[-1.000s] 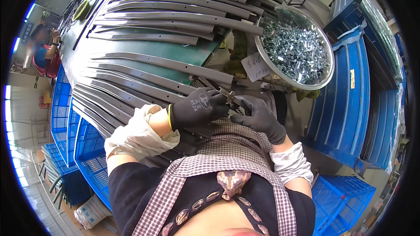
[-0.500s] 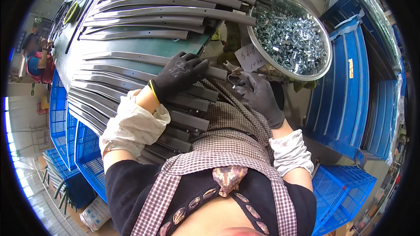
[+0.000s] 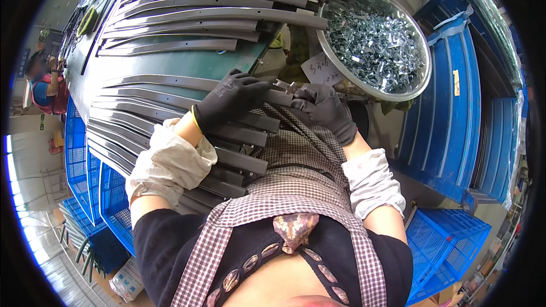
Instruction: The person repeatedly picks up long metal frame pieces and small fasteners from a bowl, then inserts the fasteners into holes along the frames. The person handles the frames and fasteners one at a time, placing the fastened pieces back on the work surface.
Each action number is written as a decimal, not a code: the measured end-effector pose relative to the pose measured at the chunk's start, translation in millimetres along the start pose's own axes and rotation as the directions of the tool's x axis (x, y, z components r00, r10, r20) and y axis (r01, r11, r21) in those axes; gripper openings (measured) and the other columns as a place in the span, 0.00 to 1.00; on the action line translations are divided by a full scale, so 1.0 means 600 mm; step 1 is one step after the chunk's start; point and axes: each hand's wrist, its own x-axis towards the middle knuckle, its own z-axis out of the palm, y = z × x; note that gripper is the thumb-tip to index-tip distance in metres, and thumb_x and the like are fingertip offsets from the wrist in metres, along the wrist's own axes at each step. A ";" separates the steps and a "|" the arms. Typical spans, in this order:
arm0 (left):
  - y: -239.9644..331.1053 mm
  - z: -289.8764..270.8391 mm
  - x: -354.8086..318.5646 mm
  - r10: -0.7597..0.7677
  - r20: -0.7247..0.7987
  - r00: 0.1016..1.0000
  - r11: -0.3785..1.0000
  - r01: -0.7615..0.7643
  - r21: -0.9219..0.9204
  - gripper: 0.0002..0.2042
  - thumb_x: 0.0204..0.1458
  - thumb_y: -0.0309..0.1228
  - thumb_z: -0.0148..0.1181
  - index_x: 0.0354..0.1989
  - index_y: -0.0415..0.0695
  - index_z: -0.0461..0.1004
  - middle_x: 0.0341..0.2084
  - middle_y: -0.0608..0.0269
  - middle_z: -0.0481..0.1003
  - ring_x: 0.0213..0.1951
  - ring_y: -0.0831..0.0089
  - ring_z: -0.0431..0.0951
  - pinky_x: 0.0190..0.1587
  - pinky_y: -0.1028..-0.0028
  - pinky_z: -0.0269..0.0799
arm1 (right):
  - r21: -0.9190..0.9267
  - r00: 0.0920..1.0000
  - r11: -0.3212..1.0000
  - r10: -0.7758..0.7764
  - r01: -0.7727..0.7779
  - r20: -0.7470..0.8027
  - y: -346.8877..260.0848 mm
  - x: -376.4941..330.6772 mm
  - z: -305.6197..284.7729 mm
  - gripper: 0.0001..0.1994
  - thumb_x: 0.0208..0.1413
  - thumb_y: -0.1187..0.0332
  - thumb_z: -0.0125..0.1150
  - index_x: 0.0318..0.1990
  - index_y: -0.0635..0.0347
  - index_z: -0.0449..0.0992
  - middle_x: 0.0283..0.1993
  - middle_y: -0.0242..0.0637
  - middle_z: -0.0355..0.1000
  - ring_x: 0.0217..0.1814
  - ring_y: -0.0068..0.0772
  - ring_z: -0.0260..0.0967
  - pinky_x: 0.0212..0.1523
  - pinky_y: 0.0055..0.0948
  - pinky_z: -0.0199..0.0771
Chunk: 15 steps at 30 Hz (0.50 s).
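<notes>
My left hand (image 3: 232, 99), in a black glove, is closed around a dark grey curved strip (image 3: 278, 98) near its right end. At that end a small shiny metal clip (image 3: 284, 84) shows just above the strip. My right hand (image 3: 325, 111), also gloved, is closed with its fingertips pressed at the clip and the strip's end. Its fingers partly hide the clip, so how far it sits on the strip cannot be seen. More dark strips (image 3: 239, 159) lie side by side beneath and nearer than my left hand.
Further rows of strips (image 3: 199, 17) lie on the green table (image 3: 170, 63). A round tub (image 3: 427, 74) full of metal clips stands at the right, beside a handwritten card (image 3: 321, 70). Blue metal bins (image 3: 438, 119) and blue crates (image 3: 449, 244) stand right; another person (image 3: 48, 88) is far left.
My right hand has moved left to the strip's end, bringing the metal clip against it, and its fingers have closed in. My left hand has kept its hold on the strip.
</notes>
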 end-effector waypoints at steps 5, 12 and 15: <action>0.013 -0.003 -0.002 0.018 -0.009 1.000 0.993 -0.017 0.114 0.22 0.51 0.34 0.67 0.56 0.45 0.75 0.47 0.58 0.80 0.46 0.59 0.81 0.54 0.60 0.70 | -0.461 0.958 0.883 -0.199 0.085 -0.205 -0.021 -0.040 -0.005 0.11 0.63 0.61 0.60 0.38 0.59 0.77 0.31 0.47 0.76 0.32 0.51 0.75 0.32 0.43 0.73; 0.015 -0.002 -0.005 0.051 -0.021 0.998 0.981 -0.046 0.186 0.23 0.52 0.33 0.66 0.57 0.45 0.73 0.49 0.58 0.80 0.45 0.60 0.82 0.53 0.61 0.72 | -0.534 0.990 0.845 -0.091 0.018 -0.111 -0.022 -0.104 -0.042 0.09 0.62 0.64 0.58 0.33 0.58 0.72 0.27 0.45 0.74 0.29 0.52 0.74 0.29 0.46 0.72; 0.015 -0.003 -0.004 0.067 -0.021 0.998 0.981 -0.062 0.186 0.22 0.53 0.32 0.65 0.57 0.44 0.73 0.48 0.58 0.80 0.45 0.60 0.82 0.52 0.61 0.72 | -0.579 0.985 0.814 -0.132 0.043 -0.113 -0.026 -0.094 -0.031 0.08 0.61 0.64 0.59 0.32 0.58 0.73 0.27 0.44 0.74 0.30 0.52 0.75 0.29 0.45 0.73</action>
